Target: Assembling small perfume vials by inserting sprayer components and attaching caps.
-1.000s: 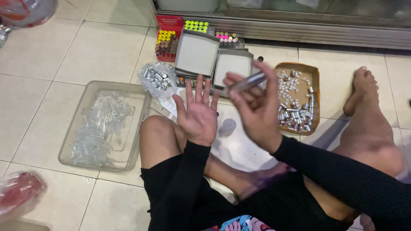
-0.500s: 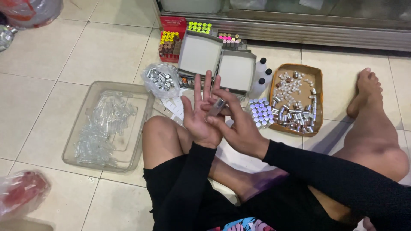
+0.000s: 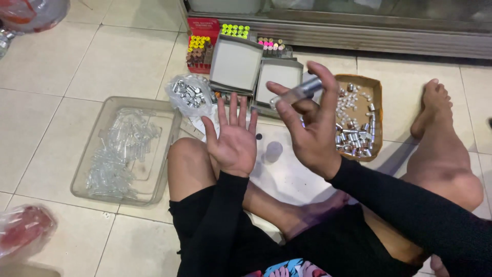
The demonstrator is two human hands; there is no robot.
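Head view, the only one. The person sits cross-legged on a tiled floor.

The left hand (image 3: pixel 233 138) is spread flat, palm up, all five fingers extended; it holds nothing.

The right hand (image 3: pixel 307 123) is raised beside it, gripping one small clear tube with a silver cap (image 3: pixel 300 91) between thumb and fingertips, above the floor and just in front of the grey boxes.

Two open grey boxes (image 3: pixel 256 72) stand side by side ahead of the hands.

One clear plastic tray (image 3: pixel 87 174) lies to the left, holding a heap of clear tubes, too many and too overlapped to count.

One small clear bag of silver caps (image 3: pixel 190 92) rests between tray and boxes.

One brown cardboard tray (image 3: pixel 378 102) to the right carries loose silver caps, number not countable.

Behind the boxes stand racks of coloured tubes (image 3: pixel 233 31), yellow, green and pink.

One red bag (image 3: pixel 23 231) lies at lower left.
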